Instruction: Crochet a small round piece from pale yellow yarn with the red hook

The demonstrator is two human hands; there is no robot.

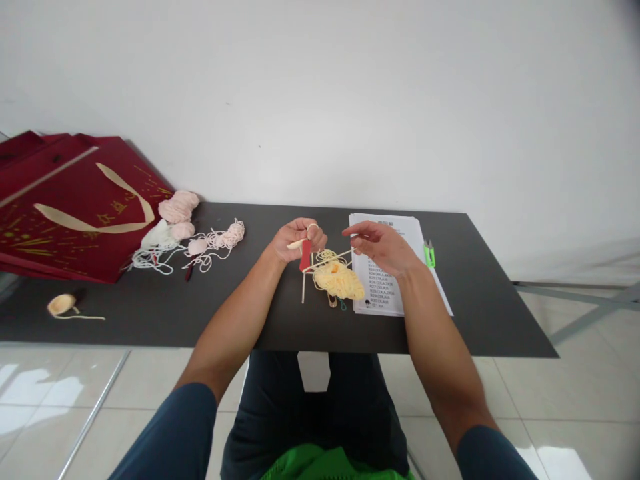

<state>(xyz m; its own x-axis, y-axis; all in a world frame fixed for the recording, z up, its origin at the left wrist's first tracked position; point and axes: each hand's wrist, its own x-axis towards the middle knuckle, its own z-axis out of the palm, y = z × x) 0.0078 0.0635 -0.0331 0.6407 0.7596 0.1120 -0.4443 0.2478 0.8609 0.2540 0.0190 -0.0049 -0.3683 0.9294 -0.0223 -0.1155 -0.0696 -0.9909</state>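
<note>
My left hand (300, 240) is closed round a small cream crocheted piece (296, 245). A flat red handle (306, 257), like that of a crochet hook, points down from under these fingers; its tip is hidden. Pale yellow yarn (330, 261) runs from there across to my right hand (383, 247), which pinches the strand between its lower fingers and thumb while the index finger stretches out. Below and between both hands lies a loose yellow yarn ball (340, 280) on the dark table. One yarn end dangles beneath the red handle.
Printed sheets (385, 303) lie under my right hand, with green-handled snips (429, 253) at their edge. To the left are pink yarn (179, 206), tangled strands (230, 235) and a red gift bag (75, 207). A cream crocheted cup shape (62, 305) sits near the left front edge.
</note>
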